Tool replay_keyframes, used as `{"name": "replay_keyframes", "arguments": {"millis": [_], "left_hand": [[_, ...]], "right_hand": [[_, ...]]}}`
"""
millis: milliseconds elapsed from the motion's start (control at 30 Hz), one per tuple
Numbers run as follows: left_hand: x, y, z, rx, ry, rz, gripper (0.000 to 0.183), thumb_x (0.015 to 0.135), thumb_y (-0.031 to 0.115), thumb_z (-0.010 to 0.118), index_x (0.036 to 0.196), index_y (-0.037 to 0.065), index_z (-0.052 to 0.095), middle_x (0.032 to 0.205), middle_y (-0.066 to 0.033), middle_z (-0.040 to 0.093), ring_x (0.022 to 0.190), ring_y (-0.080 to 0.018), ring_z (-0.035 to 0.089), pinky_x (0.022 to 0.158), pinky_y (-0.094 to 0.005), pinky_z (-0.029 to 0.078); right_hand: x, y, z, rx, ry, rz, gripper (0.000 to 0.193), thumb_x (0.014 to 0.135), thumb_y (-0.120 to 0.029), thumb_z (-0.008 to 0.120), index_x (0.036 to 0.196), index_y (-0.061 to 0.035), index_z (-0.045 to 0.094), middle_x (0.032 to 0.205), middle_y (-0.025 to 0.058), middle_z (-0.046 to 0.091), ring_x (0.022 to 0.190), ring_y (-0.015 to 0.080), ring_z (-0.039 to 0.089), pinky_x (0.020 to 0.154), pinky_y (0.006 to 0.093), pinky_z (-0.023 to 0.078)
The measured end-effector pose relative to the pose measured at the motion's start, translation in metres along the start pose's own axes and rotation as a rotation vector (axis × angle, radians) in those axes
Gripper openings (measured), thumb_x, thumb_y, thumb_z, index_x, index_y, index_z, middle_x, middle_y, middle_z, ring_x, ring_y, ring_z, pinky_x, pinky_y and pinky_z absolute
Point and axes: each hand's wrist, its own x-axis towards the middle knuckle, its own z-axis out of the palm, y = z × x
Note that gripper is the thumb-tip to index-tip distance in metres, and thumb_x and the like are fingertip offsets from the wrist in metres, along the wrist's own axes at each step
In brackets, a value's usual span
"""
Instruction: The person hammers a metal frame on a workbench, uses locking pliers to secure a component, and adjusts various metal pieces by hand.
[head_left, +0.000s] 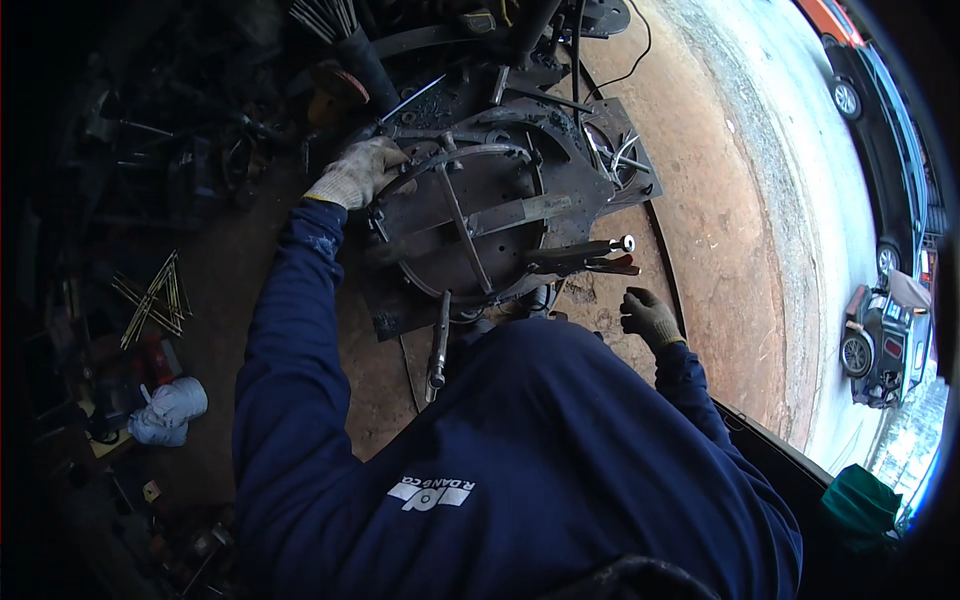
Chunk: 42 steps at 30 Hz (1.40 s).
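A round metal ring frame (457, 157) with crossing flat bars lies on a dark steel worktable (625, 195) in front of me. My left hand (358, 172), in a pale work glove, is closed at the ring's left edge; its fingertips are partly hidden. Locking pliers (580, 258) are clamped near the ring's lower right, their handles pointing right. At the near edge, another clamp-like metal tool (438, 350) juts toward me. My right hand (650, 317), also gloved, hovers below and right of the pliers with nothing visible in it, fingers loosely bent and apart.
Thin rods stand in a dark tube (367, 70) at the back left, beside a tool with a round disc (340, 85). Yellowish rods (155, 300) and a white bundle (170, 410) lie at left. Cars (880, 150) and a motorcycle-like vehicle (880, 340) stand outside at right.
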Motion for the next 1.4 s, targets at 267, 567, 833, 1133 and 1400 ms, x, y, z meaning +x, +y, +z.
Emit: {"name": "replay_keyframes", "arguments": {"millis": [267,567,833,1133,1400], "left_hand": [[0.002,0.005,-0.008,-0.431,0.007,-0.087,0.033,0.089,0.028,0.072,0.112,0.004,0.073,0.111,-0.0131,0.069,0.105,-0.024,0.066,0.091,-0.0356,0.053],[-0.051,0.048,0.0,-0.418,0.553,-0.004,0.031,0.094,0.022,0.07,0.118,0.002,0.069,0.109,-0.0153,0.068,0.102,-0.0262,0.067,0.09,-0.0367,0.054],[-0.046,0.074,0.034,-0.194,0.463,0.032,0.044,0.099,0.021,0.057,0.139,0.003,0.053,0.13,-0.0254,0.059,0.118,-0.0431,0.059,0.101,-0.0482,0.049],[-0.07,0.128,-0.002,-0.159,0.289,-0.424,0.061,0.101,0.04,0.057,0.146,0.0,0.046,0.143,-0.0278,0.05,0.135,-0.0439,0.048,0.11,-0.0494,0.041],[-0.056,0.137,0.039,-0.068,0.426,-0.592,0.072,0.103,0.05,0.046,0.155,0.003,0.03,0.152,-0.0254,0.042,0.14,-0.0453,0.04,0.117,-0.0485,0.033]], "right_hand": [[0.012,-0.001,0.002,-0.214,0.001,-0.015,0.059,0.095,-0.034,0.065,0.139,0.0038,0.054,0.095,0.0103,0.07,0.072,0.0179,0.069,0.062,0.032,0.056],[0.005,-0.011,-0.006,-0.143,0.066,-0.029,0.057,0.096,-0.035,0.064,0.137,0.004,0.056,0.1,0.0117,0.07,0.072,0.0183,0.069,0.063,0.0325,0.056],[0.048,-0.018,-0.016,-0.262,0.01,0.042,0.049,0.096,-0.037,0.061,0.127,0.0,0.063,0.086,0.0094,0.07,0.069,0.019,0.069,0.065,0.0338,0.057],[0.189,-0.017,-0.041,-0.218,-0.181,0.061,0.043,0.097,-0.033,0.059,0.119,0.0033,0.067,0.084,0.01,0.07,0.067,0.0214,0.069,0.063,0.0364,0.056],[0.273,-0.045,-0.04,-0.15,-0.167,-0.109,0.042,0.096,-0.034,0.063,0.118,0.0016,0.067,0.087,0.0114,0.071,0.07,0.0191,0.068,0.063,0.0337,0.055]]}}
